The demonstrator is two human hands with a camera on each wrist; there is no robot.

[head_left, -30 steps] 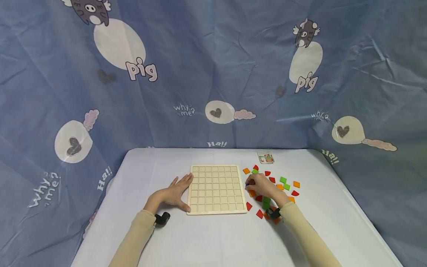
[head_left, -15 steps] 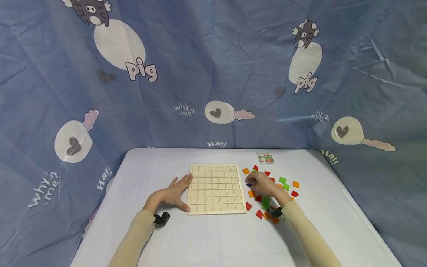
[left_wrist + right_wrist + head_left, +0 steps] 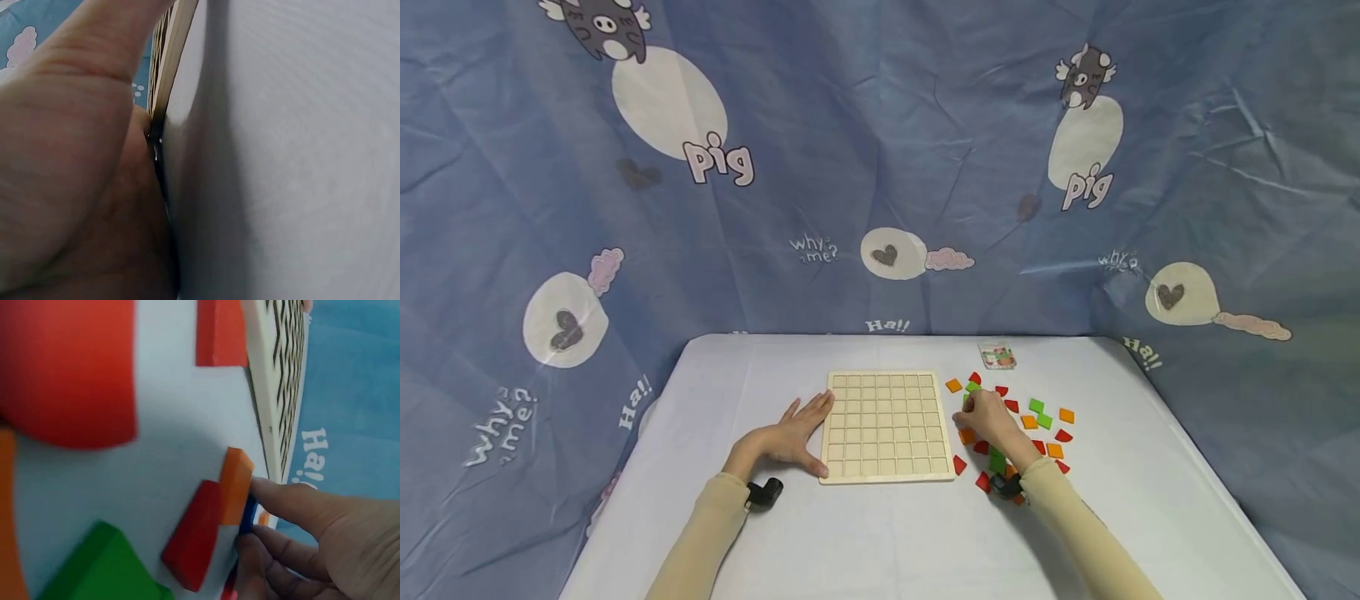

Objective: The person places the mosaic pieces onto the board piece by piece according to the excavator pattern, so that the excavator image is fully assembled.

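Observation:
In the head view my left hand lies with spread fingers along the left side of a wooden grid board, touching its edge. The left wrist view shows that palm close up beside the board's edge. Just right of the board, my right hand reaches down among small coloured pieces. Its thumb and fingers pinch a blue piece in the right wrist view, low over the white table. Near those fingertips are an orange piece and a dark red piece.
Red, orange and green pieces, such as a green one and an orange one, lie scattered around the right hand. A small printed card lies behind them. A blue patterned cloth hangs behind the white table.
My right hand has shifted slightly, its wrist moving a little left. The blue piece, visible below its fingertips half a second ago, is hidden in the head view now. The left hand stays put.

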